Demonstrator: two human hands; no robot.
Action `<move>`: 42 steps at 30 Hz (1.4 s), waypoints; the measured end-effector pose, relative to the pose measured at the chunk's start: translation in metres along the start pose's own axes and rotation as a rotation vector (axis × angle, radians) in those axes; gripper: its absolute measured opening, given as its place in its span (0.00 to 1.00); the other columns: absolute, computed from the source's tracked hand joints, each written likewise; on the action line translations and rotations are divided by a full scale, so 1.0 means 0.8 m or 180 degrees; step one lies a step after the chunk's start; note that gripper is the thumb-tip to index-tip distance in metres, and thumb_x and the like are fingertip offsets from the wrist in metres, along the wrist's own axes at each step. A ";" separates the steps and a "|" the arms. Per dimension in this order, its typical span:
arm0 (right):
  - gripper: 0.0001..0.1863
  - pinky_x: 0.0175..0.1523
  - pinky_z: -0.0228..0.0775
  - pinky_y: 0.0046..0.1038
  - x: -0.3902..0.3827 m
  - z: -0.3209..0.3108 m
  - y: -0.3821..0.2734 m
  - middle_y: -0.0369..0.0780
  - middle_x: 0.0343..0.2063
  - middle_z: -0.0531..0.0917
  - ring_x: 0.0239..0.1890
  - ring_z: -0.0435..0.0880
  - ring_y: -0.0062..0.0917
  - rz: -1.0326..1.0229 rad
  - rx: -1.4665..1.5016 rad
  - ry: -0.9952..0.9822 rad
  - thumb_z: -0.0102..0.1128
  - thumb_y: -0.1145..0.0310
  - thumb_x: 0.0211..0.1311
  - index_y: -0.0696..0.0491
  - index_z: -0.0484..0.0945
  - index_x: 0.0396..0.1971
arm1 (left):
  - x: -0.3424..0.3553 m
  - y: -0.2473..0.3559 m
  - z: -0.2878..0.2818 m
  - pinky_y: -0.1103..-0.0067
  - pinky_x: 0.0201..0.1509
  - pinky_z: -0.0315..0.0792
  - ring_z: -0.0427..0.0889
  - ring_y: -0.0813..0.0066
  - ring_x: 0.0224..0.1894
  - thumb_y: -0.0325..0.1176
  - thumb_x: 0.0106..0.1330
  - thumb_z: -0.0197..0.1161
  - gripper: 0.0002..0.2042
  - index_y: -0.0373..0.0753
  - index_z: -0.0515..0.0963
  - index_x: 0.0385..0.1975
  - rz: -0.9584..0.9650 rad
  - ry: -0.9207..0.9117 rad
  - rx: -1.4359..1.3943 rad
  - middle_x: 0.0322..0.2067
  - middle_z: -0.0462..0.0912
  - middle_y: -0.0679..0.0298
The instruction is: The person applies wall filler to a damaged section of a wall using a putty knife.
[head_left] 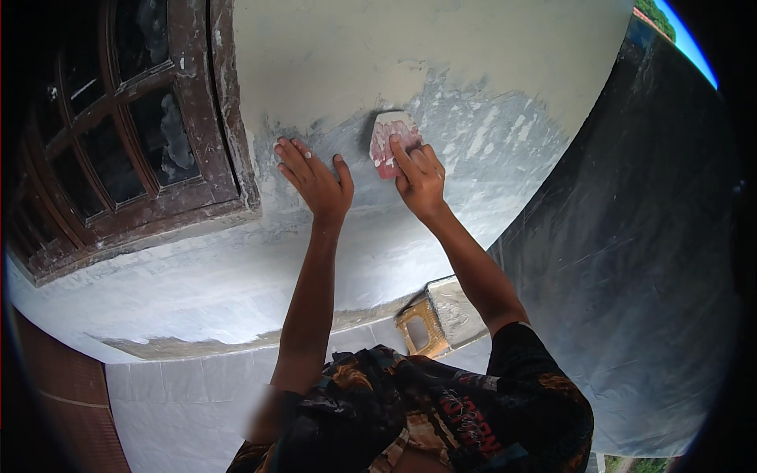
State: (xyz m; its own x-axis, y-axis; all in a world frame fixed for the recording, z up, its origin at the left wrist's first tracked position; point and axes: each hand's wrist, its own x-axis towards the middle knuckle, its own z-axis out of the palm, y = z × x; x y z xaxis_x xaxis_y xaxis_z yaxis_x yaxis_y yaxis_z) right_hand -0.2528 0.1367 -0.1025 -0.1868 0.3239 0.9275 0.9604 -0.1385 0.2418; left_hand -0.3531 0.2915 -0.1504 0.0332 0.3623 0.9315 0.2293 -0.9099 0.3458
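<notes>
In my right hand (422, 180) is a flat reddish putty spreader (383, 146), smeared with pale putty along its far edge. My index finger is stretched along its face, and the blade lies against or very near the wall (481, 169). Grey-white putty covers this part of the wall in uneven streaks, with smoother beige plaster above. To the left, my left hand (317, 183) has its fingers stretched out and holds nothing. It is at the wall surface; I cannot tell whether it presses on it. A little putty sticks to one finger.
A brown wooden window frame (197, 150) with dark panes stands at the left. Below on the grey tiled floor (181, 394) is a yellowish stool (422, 327), with a putty-covered board (460, 311) beside or on it. A dark sheet (623, 236) hangs along the right.
</notes>
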 end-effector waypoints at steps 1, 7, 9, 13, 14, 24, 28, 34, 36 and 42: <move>0.37 0.29 0.71 0.32 0.022 -0.009 0.006 0.36 0.22 0.67 0.28 0.70 0.31 0.0055 -0.0131 0.0199 0.61 0.83 0.36 0.51 0.81 0.57 | -0.001 0.004 0.000 0.44 0.74 0.30 0.29 0.36 0.77 0.37 0.70 0.53 0.41 0.18 0.38 0.71 -0.0006 -0.0011 -0.0021 0.74 0.33 0.35; 0.35 0.36 0.74 0.34 0.053 0.014 0.024 0.36 0.23 0.70 0.31 0.73 0.32 -0.0014 -0.0444 0.0120 0.63 0.83 0.42 0.51 0.80 0.57 | 0.001 0.007 0.000 0.45 0.74 0.30 0.30 0.37 0.77 0.37 0.70 0.53 0.41 0.19 0.39 0.72 -0.0062 0.0004 -0.0023 0.75 0.34 0.35; 0.35 0.36 0.74 0.34 0.012 0.021 0.010 0.36 0.23 0.70 0.30 0.73 0.31 0.0057 -0.0327 0.0003 0.63 0.83 0.42 0.51 0.80 0.57 | -0.001 0.004 -0.002 0.45 0.74 0.30 0.29 0.38 0.78 0.37 0.70 0.53 0.41 0.19 0.38 0.72 -0.0075 -0.0107 0.0001 0.75 0.33 0.36; 0.36 0.36 0.75 0.34 -0.012 0.008 0.002 0.36 0.22 0.70 0.28 0.72 0.31 0.0154 -0.0098 0.0010 0.61 0.84 0.39 0.52 0.81 0.57 | -0.002 -0.002 -0.009 0.45 0.74 0.30 0.29 0.37 0.77 0.38 0.70 0.53 0.41 0.19 0.37 0.72 -0.0016 -0.0273 -0.0005 0.75 0.33 0.36; 0.37 0.35 0.74 0.34 0.000 -0.004 0.001 0.36 0.22 0.70 0.28 0.72 0.31 0.0227 -0.0101 0.0101 0.61 0.84 0.37 0.52 0.81 0.57 | -0.002 -0.003 -0.009 0.45 0.74 0.29 0.29 0.37 0.77 0.38 0.70 0.53 0.42 0.19 0.37 0.72 -0.0006 -0.0263 0.0008 0.75 0.33 0.36; 0.38 0.37 0.74 0.34 -0.011 0.018 0.016 0.37 0.24 0.73 0.31 0.73 0.34 0.0539 -0.0357 0.0062 0.62 0.85 0.40 0.52 0.78 0.60 | 0.000 0.002 -0.010 0.46 0.75 0.28 0.27 0.36 0.77 0.39 0.71 0.53 0.42 0.19 0.37 0.72 0.0076 -0.0365 0.0053 0.74 0.32 0.34; 0.39 0.35 0.73 0.34 0.000 -0.001 -0.007 0.37 0.23 0.72 0.31 0.73 0.33 0.0522 -0.0060 0.0028 0.61 0.86 0.39 0.53 0.77 0.60 | -0.003 -0.005 -0.011 0.46 0.75 0.28 0.27 0.36 0.77 0.39 0.71 0.53 0.41 0.18 0.37 0.71 0.0055 -0.0405 0.0094 0.74 0.32 0.34; 0.39 0.37 0.74 0.33 0.075 0.001 0.028 0.40 0.23 0.75 0.30 0.73 0.35 0.0648 -0.0644 0.0375 0.60 0.88 0.40 0.56 0.77 0.60 | -0.002 -0.005 -0.011 0.46 0.75 0.28 0.28 0.36 0.77 0.40 0.71 0.53 0.41 0.19 0.38 0.72 0.0114 -0.0304 0.0101 0.74 0.32 0.34; 0.38 0.38 0.75 0.35 0.040 0.016 0.014 0.40 0.25 0.77 0.31 0.75 0.36 0.0599 -0.0532 0.0346 0.60 0.88 0.41 0.55 0.76 0.61 | 0.000 -0.002 -0.013 0.45 0.74 0.28 0.28 0.36 0.77 0.40 0.71 0.53 0.41 0.19 0.37 0.72 0.0120 -0.0364 0.0027 0.74 0.33 0.34; 0.42 0.37 0.75 0.37 -0.006 0.013 -0.039 0.39 0.25 0.74 0.31 0.74 0.36 0.0852 -0.0052 0.0071 0.61 0.85 0.39 0.54 0.74 0.63 | 0.005 -0.017 -0.037 0.45 0.74 0.26 0.32 0.38 0.78 0.39 0.69 0.52 0.39 0.16 0.45 0.70 0.0286 -0.0499 -0.0008 0.74 0.38 0.33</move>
State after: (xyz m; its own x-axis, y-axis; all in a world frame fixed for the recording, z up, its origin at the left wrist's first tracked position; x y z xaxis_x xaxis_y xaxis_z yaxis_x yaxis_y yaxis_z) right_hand -0.2798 0.1494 -0.1175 0.0686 0.2529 0.9650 0.9728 -0.2315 -0.0085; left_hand -0.3845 0.2993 -0.1484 0.2048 0.3065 0.9296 0.2160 -0.9405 0.2624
